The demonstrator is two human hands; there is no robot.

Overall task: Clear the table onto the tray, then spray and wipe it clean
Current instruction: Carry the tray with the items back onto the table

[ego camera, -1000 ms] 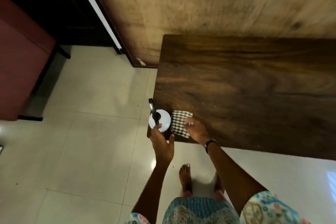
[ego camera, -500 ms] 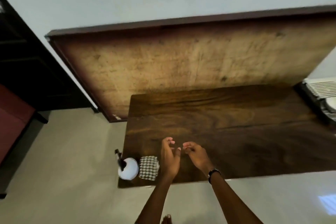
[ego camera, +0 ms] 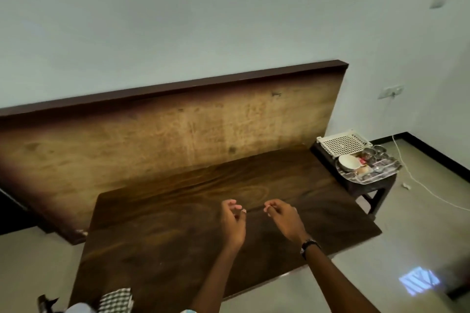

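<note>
We're holding our left hand (ego camera: 232,223) and right hand (ego camera: 284,221) over the wooden table (ego camera: 157,231), fingers loosely curled, gripping nothing. The checkered cloth (ego camera: 115,300) and spray bottle (ego camera: 78,309) are sitting at its near-left corner.

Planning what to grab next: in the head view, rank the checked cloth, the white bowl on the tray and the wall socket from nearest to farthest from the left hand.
From the left hand:
1. Checked cloth, near-left table corner.
2. White bowl, on the tray beyond the table's right end.
3. Wall socket, on the right wall above the tray.
</note>
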